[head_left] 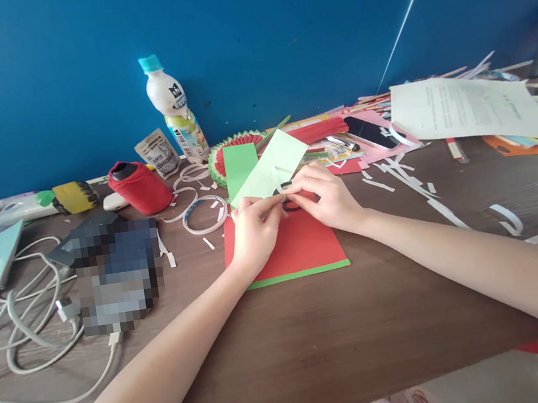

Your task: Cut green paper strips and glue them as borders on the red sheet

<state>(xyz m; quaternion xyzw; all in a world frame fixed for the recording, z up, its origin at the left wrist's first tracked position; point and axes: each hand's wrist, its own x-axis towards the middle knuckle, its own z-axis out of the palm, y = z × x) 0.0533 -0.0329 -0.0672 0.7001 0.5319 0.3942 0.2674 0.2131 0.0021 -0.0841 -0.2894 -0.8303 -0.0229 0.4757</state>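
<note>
My left hand and my right hand meet over a red sheet of paper edged in green. The fingertips of both are pinched together, and whatever they hold between them is too small to make out. Right behind the fingers shows a black looped thing, partly hidden, perhaps a scissors handle. Beyond it lies a pale green paper strip, set at a slant across a darker green paper piece.
Left stand a drink bottle, a red cloth-wrapped thing and a tape roll. A white cable coils beside a blurred device. A red-and-green pleated paper fan, phone, printed sheet and paper scraps lie around.
</note>
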